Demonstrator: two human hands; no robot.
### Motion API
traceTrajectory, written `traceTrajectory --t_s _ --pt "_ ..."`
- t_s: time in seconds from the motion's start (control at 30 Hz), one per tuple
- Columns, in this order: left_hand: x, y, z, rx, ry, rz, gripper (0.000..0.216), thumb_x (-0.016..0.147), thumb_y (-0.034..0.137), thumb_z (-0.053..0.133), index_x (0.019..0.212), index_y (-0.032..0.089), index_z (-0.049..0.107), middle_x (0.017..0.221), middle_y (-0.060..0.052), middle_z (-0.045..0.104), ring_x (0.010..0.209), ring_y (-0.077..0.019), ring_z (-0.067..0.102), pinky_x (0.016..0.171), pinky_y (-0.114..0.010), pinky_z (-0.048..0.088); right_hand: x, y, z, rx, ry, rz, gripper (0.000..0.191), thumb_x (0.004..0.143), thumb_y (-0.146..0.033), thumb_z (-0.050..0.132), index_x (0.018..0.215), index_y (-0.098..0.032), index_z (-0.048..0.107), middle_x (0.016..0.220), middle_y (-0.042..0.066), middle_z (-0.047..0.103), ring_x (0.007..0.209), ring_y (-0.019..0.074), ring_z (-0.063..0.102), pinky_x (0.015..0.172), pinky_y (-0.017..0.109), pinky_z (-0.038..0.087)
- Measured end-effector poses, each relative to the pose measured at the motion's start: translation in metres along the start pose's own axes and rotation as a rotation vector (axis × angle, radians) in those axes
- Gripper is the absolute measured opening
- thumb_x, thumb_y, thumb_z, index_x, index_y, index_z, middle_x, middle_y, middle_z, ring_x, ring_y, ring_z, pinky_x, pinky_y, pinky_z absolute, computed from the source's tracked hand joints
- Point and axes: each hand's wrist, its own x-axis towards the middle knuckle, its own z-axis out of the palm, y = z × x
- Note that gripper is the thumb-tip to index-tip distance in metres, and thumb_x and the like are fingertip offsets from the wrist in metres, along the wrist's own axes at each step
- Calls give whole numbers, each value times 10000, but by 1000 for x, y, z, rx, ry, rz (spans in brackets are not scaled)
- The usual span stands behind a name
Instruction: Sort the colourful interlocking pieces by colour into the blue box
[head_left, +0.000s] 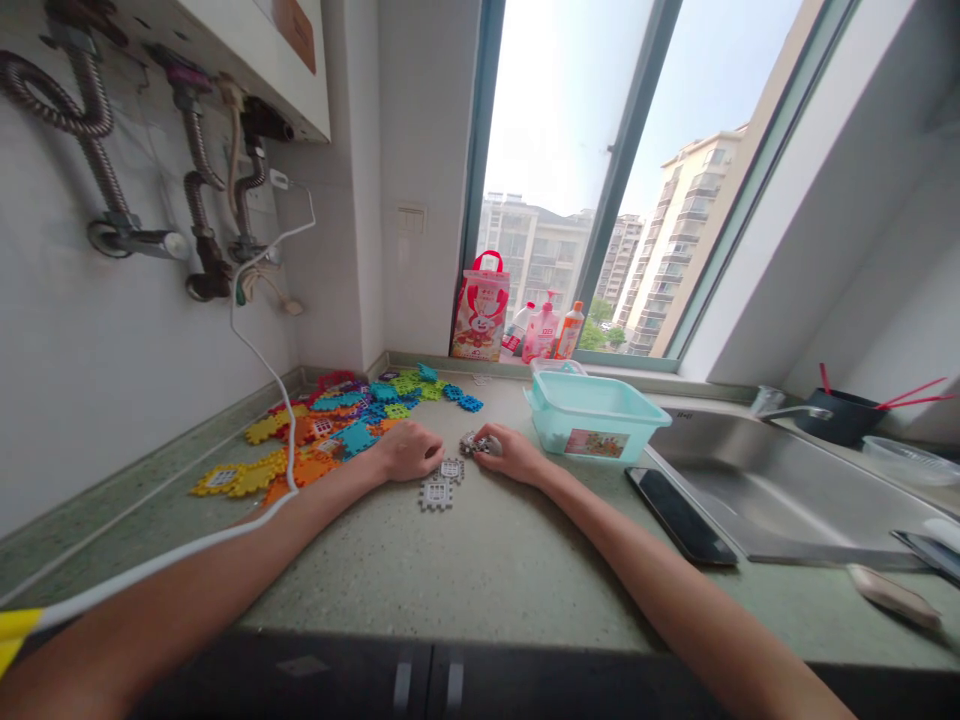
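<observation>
My right hand (514,456) pinches a small stack of grey toothed building tiles (472,442) at the countertop, thumb and fingers closed on their right side. Close by on the left, my left hand (411,452) is closed with its fingers curled under. Whatever it might hold is hidden from me. Two light grey building tiles with window-like grids lie flat in front of the hands: the upper grey tile (452,469) beside my left fingers, and the lower grey tile (436,495) nearer the counter edge, touching or almost touching it.
Many coloured toothed tiles (356,437) spread behind and left of my left hand. A white cable (282,385) crosses over my left forearm. At the right are a mint plastic bin (609,393), a phone (679,515) and a steel sink (720,470). Bottles (541,332) line the windowsill.
</observation>
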Motion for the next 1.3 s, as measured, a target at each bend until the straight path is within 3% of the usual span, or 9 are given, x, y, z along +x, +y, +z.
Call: traceTrajectory --t_s 0.13,0.27,0.43,0.57,0.7,0.8,0.9,1.03,1.3 --pt "0 -1 -2 -29 -13 -28 338 929 316 544 634 198 661 606 -44 654 541 -166 515 577 -298 247 -6 -9 -13 -99 -21 -26 258 811 -267 803 1058 -242 732 1027 52 741 924 210 696 872 332 532" --pt "0 -3 0 -60 -24 -31 356 941 324 524 627 199 637 591 -33 632 532 -156 487 576 -292 248 -12 -25 -35 -230 -38 -218 275 809 -238 803 1079 -256 757 1022 55 755 950 223 700 907 350 527" --pt "0 -7 2 -85 -32 -8 366 951 328 506 621 198 596 573 -22 600 533 -149 473 579 -289 253 -12 -36 -79 -405 230 -370 280 882 -256 737 1160 -290 747 1190 61 735 1076 231 674 991 385 500" --pt "-1 -8 2 -100 -41 14 356 953 325 497 635 199 591 566 -14 582 527 -147 474 574 -287 259 -17 -27 -118 -562 480 -188 257 918 -291 703 1170 -287 757 1238 74 727 1133 265 655 1045 423 464" --pt "0 -9 3 -99 -36 31 354 957 334 496 641 203 588 579 -17 594 535 -156 494 570 -285 262 -26 -18 -144 -650 631 265 307 948 -365 634 1208 -259 758 1264 101 729 1145 303 654 1018 421 463" --pt "0 -11 4 -105 -42 32 346 955 340 507 649 205 597 588 -22 607 543 -162 517 572 -281 271 -32 -12 -156 -666 507 558 385 927 -498 629 1211 -282 774 1119 100 780 1029 306 702 907 387 498" --pt "-1 -11 4 -114 -41 28 343 957 334 506 656 205 608 598 -24 617 550 -163 525 577 -279 275 -37 -2 -165 -603 275 712 450 889 -624 621 1156 -310 803 1011 89 800 941 298 730 814 356 512" --pt "0 -10 2 -106 -48 31 350 962 340 502 654 204 599 588 -21 604 541 -160 507 574 -278 262 -40 14 -170 -480 89 723 511 903 -682 563 1098 -289 825 1028 90 801 928 275 741 779 320 522" --pt "0 -9 3 -94 -44 34 379 973 359 494 638 203 581 569 -15 577 525 -156 489 565 -288 249 -35 20 -167 -491 -52 726 499 984 -539 423 1068 -259 827 1062 108 805 1017 307 739 882 390 523"
